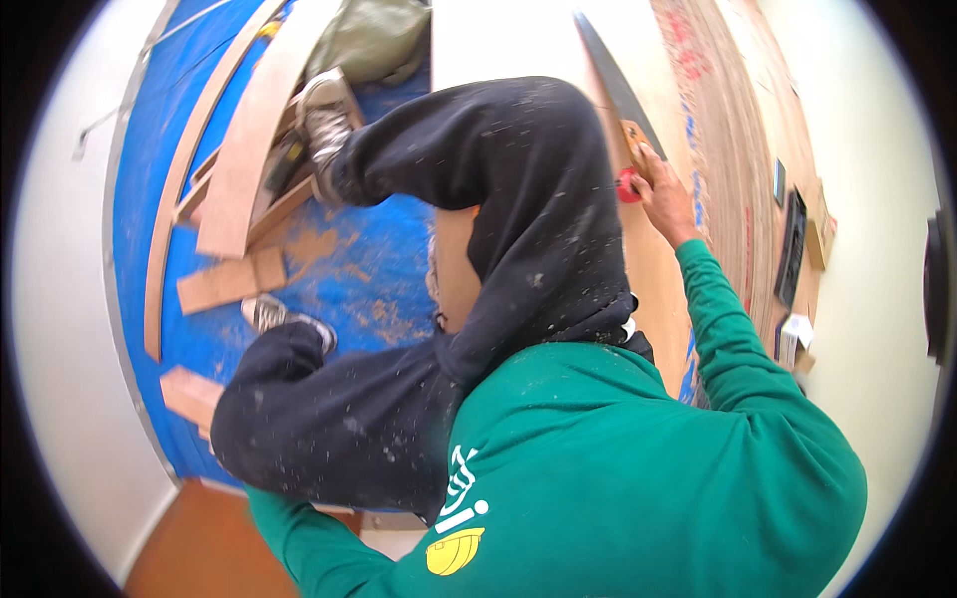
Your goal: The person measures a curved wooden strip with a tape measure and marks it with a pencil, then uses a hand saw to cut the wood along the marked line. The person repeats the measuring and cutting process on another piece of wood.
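My right hand (660, 194) grips the orange wooden handle (634, 138) of a handsaw at the right of the head view. Its long dark blade (608, 75) stretches up and away over a pale board (508, 40). A round red object (628, 185) lies just beside my fingers; I cannot make out what it is. My bent legs in dark, dust-flecked trousers cover much of the board. My left arm (299, 538) reaches down at the lower left, and its hand is out of sight below my leg.
Loose planks (234, 189), short offcuts (229, 284) and an olive bag (374, 40) lie on a blue sheet (135, 299) at the left. Stacked wooden sheets (728, 149) at the right carry a long black object (791, 249) and small items, beside a white wall (867, 130).
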Demonstrator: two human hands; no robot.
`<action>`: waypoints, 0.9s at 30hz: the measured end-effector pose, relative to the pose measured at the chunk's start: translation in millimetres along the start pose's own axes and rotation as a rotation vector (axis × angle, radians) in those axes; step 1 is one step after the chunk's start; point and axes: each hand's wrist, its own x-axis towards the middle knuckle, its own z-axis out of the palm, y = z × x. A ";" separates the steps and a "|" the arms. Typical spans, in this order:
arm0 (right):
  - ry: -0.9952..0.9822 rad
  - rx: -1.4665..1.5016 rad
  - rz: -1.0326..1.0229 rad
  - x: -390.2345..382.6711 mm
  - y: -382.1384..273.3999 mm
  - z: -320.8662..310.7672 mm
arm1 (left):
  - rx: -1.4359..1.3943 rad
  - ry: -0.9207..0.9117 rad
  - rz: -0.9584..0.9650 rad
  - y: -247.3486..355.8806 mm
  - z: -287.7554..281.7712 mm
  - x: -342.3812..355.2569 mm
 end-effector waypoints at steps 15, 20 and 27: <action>-0.047 -0.117 -0.042 -16.9 13.3 47.6 | 0.551 -0.171 0.631 267.9 105.9 -77.8; -0.031 -0.101 0.121 -17.9 -11.6 64.9 | 0.937 -0.239 0.901 367.2 218.6 -100.2; -0.049 -0.009 0.214 0.0 -17.3 77.2 | 1.031 0.022 0.753 370.9 309.1 -86.6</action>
